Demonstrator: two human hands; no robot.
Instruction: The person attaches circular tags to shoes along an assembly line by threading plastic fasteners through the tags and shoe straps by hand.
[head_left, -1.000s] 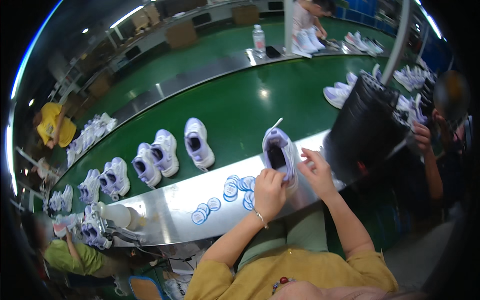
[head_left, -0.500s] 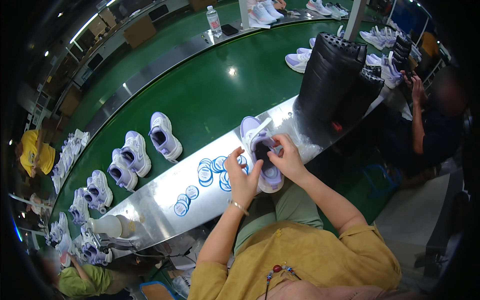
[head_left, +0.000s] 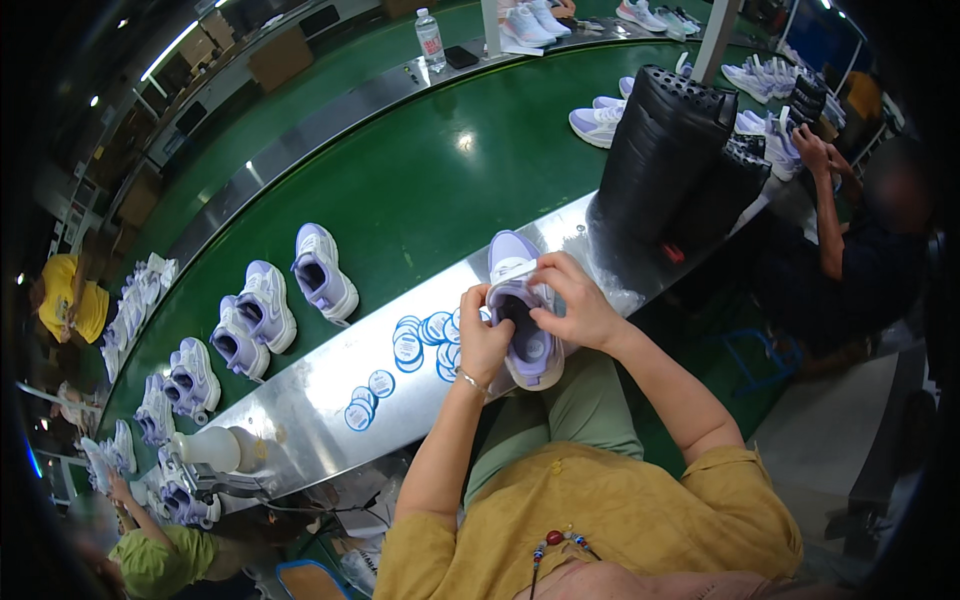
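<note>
A white and lilac sneaker [head_left: 509,249] stands on the metal ledge in front of me, toe pointing away and its dark opening facing up. My left hand [head_left: 485,338] grips the left side of the collar, thumb reaching into the opening. On the other side, my right hand [head_left: 582,303] is closed on the collar near the tongue, fingers bent and thumb at the inner edge. A pale round mark shows on the insole near the heel. Left of the shoe lie several round white stickers [head_left: 408,345] with blue rims, partly overlapping.
The metal ledge [head_left: 310,425] borders a green conveyor belt [head_left: 420,190] carrying several sneakers [head_left: 325,272]. Tall black padded rolls [head_left: 660,150] stand at right. A white container [head_left: 212,452] sits at lower left. Co-workers [head_left: 165,550] are at both sides; a bottle [head_left: 430,40] stands far off.
My left hand has moved from above the shoe onto its collar. The shoe has turned more upright in view. Belt shoes have shifted slightly left; the lower-left co-worker has raised a shoe.
</note>
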